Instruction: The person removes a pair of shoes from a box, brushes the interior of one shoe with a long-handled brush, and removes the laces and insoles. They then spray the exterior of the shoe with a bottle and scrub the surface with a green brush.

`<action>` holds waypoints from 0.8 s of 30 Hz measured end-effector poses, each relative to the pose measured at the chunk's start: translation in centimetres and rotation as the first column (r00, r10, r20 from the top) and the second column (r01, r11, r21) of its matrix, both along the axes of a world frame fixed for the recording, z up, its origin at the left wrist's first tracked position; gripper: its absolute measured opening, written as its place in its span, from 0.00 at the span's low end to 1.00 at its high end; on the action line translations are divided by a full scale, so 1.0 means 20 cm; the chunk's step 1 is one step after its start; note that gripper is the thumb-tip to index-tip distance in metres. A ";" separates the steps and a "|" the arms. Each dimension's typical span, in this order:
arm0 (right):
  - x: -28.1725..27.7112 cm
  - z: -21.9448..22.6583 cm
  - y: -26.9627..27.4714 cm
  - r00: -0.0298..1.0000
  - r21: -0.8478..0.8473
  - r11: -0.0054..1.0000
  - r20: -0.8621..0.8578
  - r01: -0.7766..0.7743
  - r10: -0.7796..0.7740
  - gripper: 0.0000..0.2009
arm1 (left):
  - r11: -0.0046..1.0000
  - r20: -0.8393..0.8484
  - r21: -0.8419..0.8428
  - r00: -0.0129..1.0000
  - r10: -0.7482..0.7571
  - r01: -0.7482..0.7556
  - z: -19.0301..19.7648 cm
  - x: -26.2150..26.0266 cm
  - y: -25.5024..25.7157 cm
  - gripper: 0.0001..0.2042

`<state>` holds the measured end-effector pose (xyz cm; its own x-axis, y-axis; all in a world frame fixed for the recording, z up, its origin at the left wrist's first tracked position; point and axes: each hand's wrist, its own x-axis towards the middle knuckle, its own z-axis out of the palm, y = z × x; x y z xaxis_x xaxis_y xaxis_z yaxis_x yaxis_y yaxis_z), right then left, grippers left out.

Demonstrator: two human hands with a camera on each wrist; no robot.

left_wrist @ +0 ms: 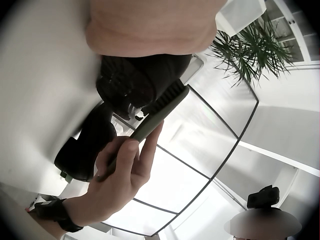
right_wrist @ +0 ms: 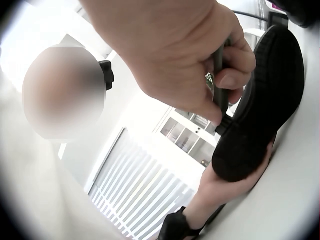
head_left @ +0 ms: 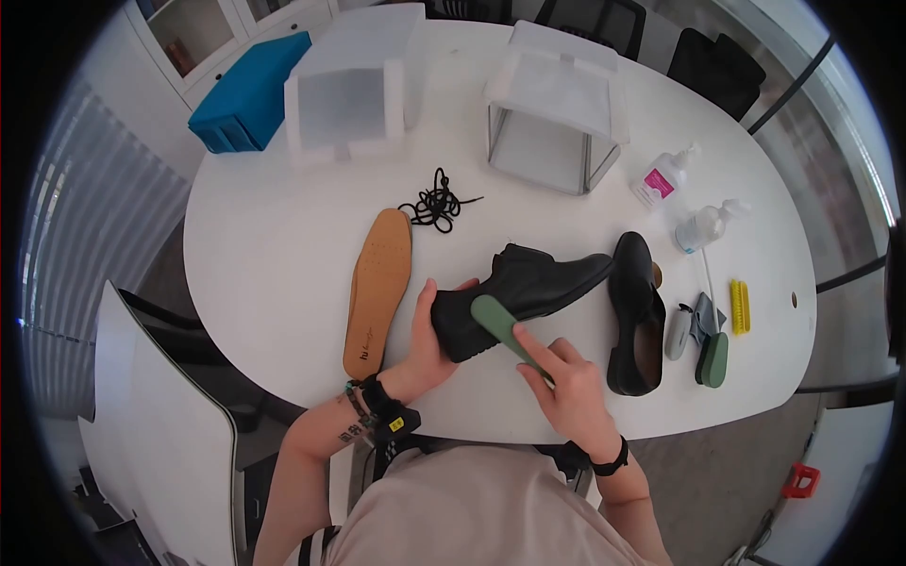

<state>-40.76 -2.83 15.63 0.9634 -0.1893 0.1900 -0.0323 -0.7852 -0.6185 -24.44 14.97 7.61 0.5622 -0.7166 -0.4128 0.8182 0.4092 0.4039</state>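
Observation:
A black leather shoe (head_left: 543, 283) lies tilted on its side over the table, its toe pointing right. My left hand (head_left: 427, 338) grips it round the heel, thumb at the near side and fingertips showing beyond. My right hand (head_left: 574, 391) holds a green-backed brush (head_left: 494, 319), index finger stretched along its back. The brush head overlaps the heel side of the shoe in the head view. Dark bristles (left_wrist: 169, 96) show against the shoe in the left wrist view. In the right wrist view the black sole (right_wrist: 260, 110) faces the camera.
A second black shoe (head_left: 634, 311) stands just right of the toe. Left lie a tan insole (head_left: 379, 288) and black laces (head_left: 437, 206). Two pump bottles (head_left: 703, 229), another green brush (head_left: 714, 360) and a yellow brush (head_left: 740, 307) sit right; clear boxes (head_left: 552, 57) stand behind.

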 end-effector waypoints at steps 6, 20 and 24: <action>0.04 0.05 -0.19 0.939 -0.124 0.930 0.052 0.345 -0.341 0.28 | 1.000 -0.002 -0.015 1.000 -0.008 0.008 0.01 0.01 0.00 0.43; -0.06 0.07 -0.04 0.998 -0.052 0.998 -0.059 0.020 -0.023 0.29 | 1.000 -0.043 0.005 0.999 -0.012 0.013 0.02 0.02 0.00 0.42; 0.01 0.04 -0.19 0.953 -0.070 0.956 0.128 0.284 -0.273 0.28 | 0.999 -0.042 -0.022 0.999 -0.026 0.025 0.00 0.02 0.01 0.42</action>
